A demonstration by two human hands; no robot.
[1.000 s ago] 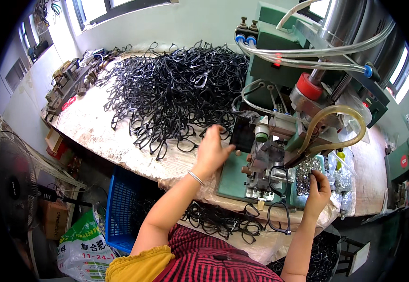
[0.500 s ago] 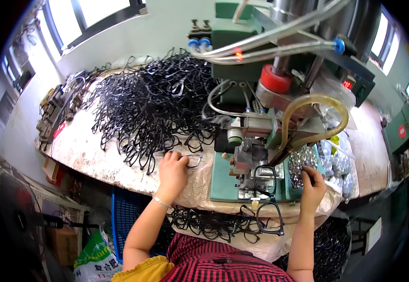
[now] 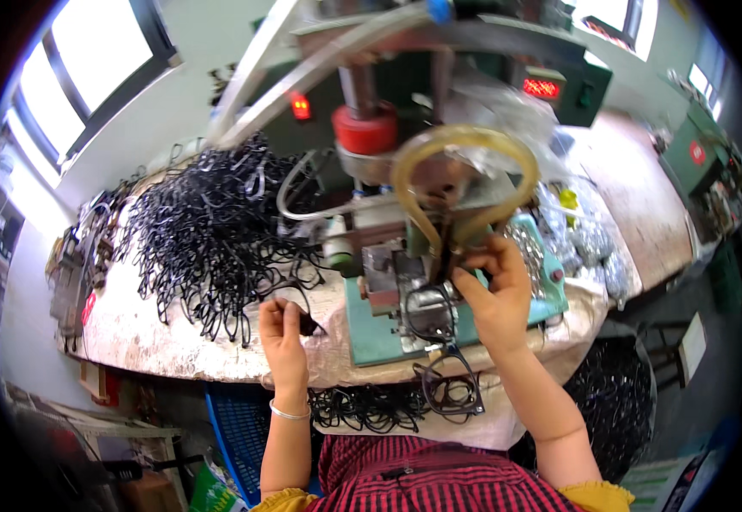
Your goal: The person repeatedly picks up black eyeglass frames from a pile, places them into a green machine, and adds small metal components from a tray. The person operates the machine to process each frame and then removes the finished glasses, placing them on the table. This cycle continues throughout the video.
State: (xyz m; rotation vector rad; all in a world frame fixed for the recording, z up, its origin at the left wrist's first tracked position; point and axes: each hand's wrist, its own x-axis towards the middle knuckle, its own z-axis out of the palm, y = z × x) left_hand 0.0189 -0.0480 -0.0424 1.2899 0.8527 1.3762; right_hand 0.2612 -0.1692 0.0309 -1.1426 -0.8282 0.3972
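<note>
My left hand (image 3: 284, 346) pinches a black eyeglass frame (image 3: 309, 324) just above the table, left of the press. At the press, my right hand (image 3: 500, 299) reaches in with thumb and fingers closed close to the lower end of the yellow tube (image 3: 529, 166). Whatever those fingertips hold is too small or hidden to make out. Another black eyeglass frame (image 3: 476, 394) hangs at the front of the metal fixture (image 3: 379, 269), one rim up against it and the other below the base's edge.
A large heap of black eyeglass frames (image 3: 209, 222) covers the table's left part. Beside the press, a green tray (image 3: 552, 294) holds small shiny metal pieces. Plastic bags (image 3: 593, 243) lie farther right. More frames (image 3: 362, 410) lie along the near edge, above a blue crate (image 3: 238, 431).
My right hand has moved left from the tray of metal pieces to the press. My left hand now holds an eyeglass frame up from the table. The whole view has shifted.
</note>
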